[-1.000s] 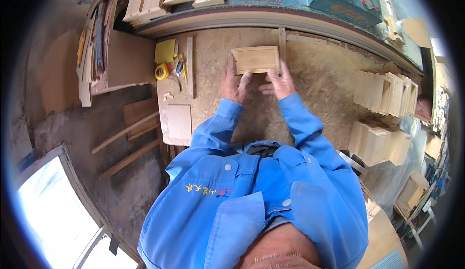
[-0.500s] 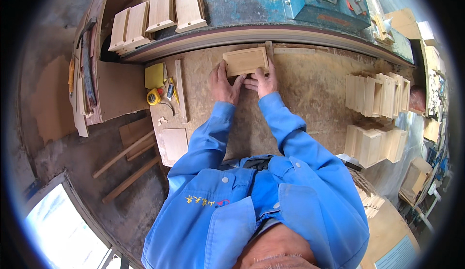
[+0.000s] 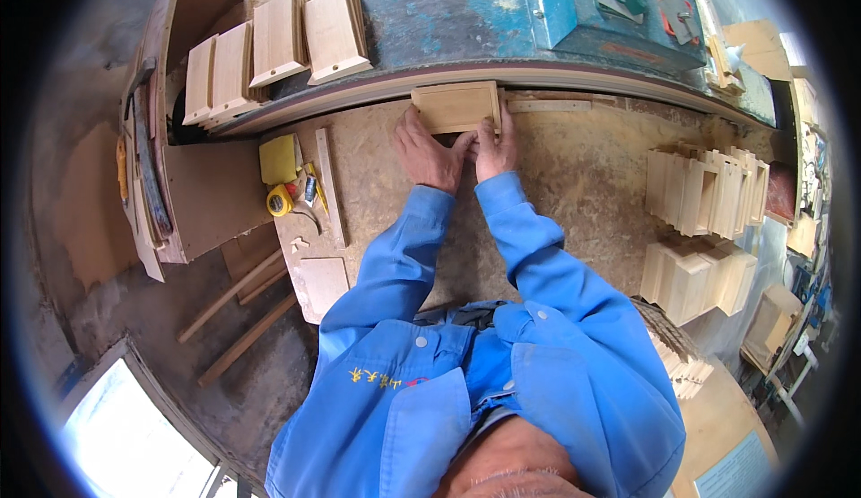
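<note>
A small pale wooden box (image 3: 456,108) lies between my two hands at the far side of the workbench, its long far side against the long brown strip (image 3: 359,101) along the machine's edge. My left hand (image 3: 432,152) grips the box's near left corner, thumb reaching to the right beneath it. On the near right corner my right hand (image 3: 494,146) is closed, with fingers along the short right side. The thumbs come close together below the box's near edge. The underside of the box is hidden.
Stacked wooden pieces (image 3: 336,36) stand on the machine at the back left. At right are two groups of wooden box parts (image 3: 686,191). A blue machine housing (image 3: 619,27) is at the back right. A yellow tape measure (image 3: 280,200) and a wooden strip (image 3: 330,188) lie left.
The box has turned slightly to sit more level and come up against the brown strip. Both hands have moved with it, the left thumb shifting rightward. The whole view has shifted a little.
</note>
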Motion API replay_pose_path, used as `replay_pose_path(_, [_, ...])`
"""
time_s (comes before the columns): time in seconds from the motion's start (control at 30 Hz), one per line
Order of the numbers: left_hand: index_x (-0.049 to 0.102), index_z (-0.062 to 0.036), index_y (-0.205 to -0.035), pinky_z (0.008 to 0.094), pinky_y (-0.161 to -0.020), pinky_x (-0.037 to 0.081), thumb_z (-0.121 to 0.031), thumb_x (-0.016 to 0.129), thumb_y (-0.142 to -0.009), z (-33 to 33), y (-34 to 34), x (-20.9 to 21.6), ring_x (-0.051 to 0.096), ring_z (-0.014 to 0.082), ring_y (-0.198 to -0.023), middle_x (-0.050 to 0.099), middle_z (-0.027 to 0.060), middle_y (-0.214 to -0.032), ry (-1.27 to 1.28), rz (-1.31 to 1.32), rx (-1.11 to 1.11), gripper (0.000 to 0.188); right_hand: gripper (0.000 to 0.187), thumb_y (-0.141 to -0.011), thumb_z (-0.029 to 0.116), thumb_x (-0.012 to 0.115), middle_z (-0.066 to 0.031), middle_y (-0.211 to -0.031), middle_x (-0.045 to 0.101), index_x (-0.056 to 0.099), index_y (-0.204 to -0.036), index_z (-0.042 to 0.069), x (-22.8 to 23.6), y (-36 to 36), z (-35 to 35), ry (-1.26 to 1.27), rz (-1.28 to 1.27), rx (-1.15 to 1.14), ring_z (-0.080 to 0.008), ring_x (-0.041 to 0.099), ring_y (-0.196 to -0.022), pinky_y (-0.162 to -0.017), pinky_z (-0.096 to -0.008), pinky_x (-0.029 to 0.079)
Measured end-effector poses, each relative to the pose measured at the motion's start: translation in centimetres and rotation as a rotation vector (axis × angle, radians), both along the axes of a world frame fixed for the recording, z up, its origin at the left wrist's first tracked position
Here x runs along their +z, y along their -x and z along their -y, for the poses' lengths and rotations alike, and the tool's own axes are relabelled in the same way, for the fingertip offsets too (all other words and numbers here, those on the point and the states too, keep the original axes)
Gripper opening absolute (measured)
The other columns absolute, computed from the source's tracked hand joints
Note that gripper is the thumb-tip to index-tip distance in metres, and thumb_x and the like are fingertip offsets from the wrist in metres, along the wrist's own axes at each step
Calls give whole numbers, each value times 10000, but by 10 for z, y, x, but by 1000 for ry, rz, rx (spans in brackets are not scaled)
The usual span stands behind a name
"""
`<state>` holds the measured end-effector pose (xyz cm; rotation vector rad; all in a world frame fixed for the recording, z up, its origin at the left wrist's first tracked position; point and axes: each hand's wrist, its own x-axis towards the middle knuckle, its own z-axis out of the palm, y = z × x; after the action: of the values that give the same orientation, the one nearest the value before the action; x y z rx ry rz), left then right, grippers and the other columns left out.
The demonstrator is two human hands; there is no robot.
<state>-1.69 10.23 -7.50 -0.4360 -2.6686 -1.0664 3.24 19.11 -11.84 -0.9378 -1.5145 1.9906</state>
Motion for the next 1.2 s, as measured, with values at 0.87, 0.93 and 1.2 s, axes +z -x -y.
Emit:
replay_pose_path(0.87, [370, 43, -1442, 545, -1045, 386, -471, 899, -653, -5, -1, -12, 472, 462, -1222, 481, 268, -1358, -28, 49, 29, 1080, 555, -1066, 238, 512, -144, -1342, 583, 342, -1540, 4, 35, 2, 10, 35, 36, -39, -138, 632, -896, -717, -266, 535])
replay_pose_path(0.93, [356, 42, -1452, 550, -1057, 377, -443, 906, -653, -6, -2, -13, 463, 468, -1238, 472, 271, -1371, -85, 72, 19, 1084, 554, -1068, 245, 508, -151, -1364, 573, 345, -1538, 2, 38, 4, 9, -23, 68, -36, -164, 636, -971, -776, -285, 540])
replay_pose_path(1.2, [319, 49, -1474, 569, -1070, 356, -387, 924, -660, -8, -3, -10, 436, 492, -1259, 437, 303, -1389, -57, 56, 0, 1104, 537, -1068, 226, 514, -111, -1283, 584, 360, -1541, 25, 35, 3, 7, -150, 78, -45, -134, 573, -968, -763, -277, 489])
